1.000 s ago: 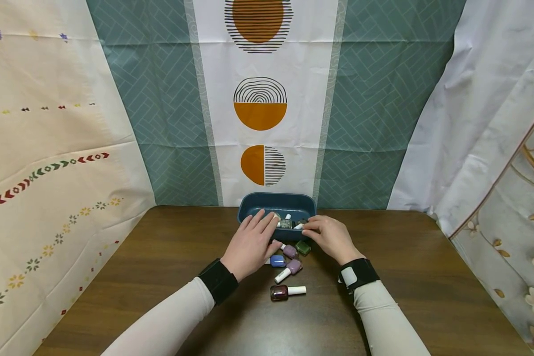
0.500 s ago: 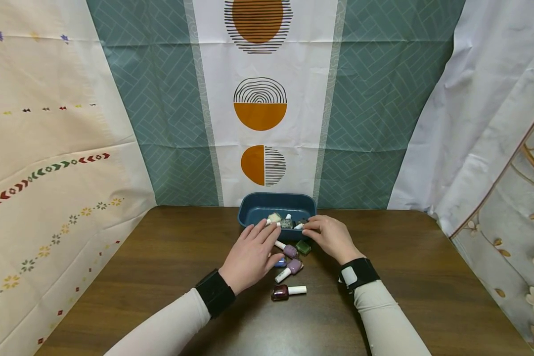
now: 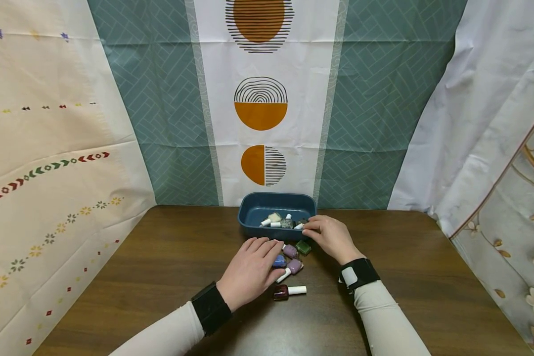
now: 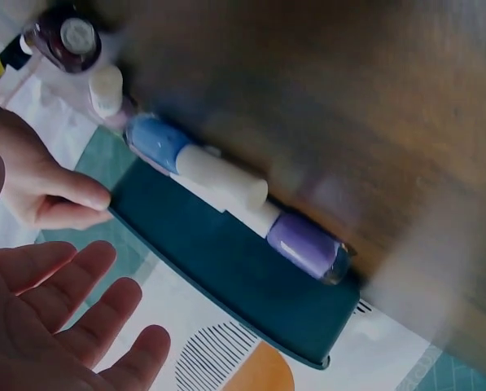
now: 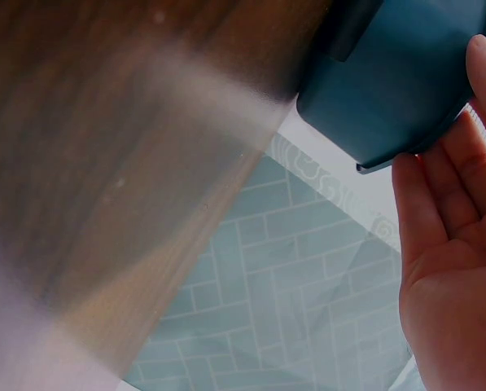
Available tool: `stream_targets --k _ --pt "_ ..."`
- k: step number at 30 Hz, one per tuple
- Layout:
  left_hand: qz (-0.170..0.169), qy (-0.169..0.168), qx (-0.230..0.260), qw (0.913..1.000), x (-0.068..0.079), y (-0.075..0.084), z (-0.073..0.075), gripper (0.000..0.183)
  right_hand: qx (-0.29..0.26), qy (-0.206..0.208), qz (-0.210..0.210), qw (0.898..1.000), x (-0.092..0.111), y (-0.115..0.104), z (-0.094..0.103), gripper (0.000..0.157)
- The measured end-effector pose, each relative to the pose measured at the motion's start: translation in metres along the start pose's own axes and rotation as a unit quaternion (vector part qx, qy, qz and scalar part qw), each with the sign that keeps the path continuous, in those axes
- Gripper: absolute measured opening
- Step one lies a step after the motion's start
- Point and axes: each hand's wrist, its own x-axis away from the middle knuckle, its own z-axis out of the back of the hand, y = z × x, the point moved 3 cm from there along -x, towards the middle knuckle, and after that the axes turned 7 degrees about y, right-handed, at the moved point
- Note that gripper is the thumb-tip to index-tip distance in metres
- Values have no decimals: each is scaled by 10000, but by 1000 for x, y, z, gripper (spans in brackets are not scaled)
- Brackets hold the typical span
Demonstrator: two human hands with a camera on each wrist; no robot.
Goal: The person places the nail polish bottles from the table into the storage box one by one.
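A dark teal plastic bin (image 3: 267,232) stands at the table's back edge. Inside lie several nail polish bottles, among them a cream one (image 3: 274,217) and a grey speckled one (image 3: 287,224). My right hand (image 3: 331,238) grips the bin's right-hand rim, thumb on one side and fingers on the other in the right wrist view. My left hand (image 3: 251,269), fingers loosely spread and holding nothing, is beside a blue polish bottle (image 3: 279,260) and partly covers it. Close by lie a purple bottle (image 3: 290,251), a mauve bottle (image 3: 295,267), a green bottle (image 3: 303,247) and a dark red bottle (image 3: 281,292).
The brown wooden table (image 3: 169,257) runs out to both sides of the bin. Behind it hangs a green and white patterned cloth (image 3: 365,123). Cream embroidered fabric (image 3: 62,163) hangs at the left, pale fabric (image 3: 449,163) at the right.
My left hand has drawn back from over the bin toward me, uncovering the cream bottle and its white cap. My right hand stays on the bin's rim.
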Motion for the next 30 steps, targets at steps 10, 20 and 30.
stream_targets --k 10,20,30 --pt "-254 7 32 9997 15 13 -4 68 61 27 54 10000 0 0 1 17" --pt "-382 -63 -99 9992 23 21 -6 57 47 -24 -34 10000 1 -1 1 20" --pt "-575 -16 -260 9980 26 29 -7 44 6 -2 -9 10000 0 -2 1 20"
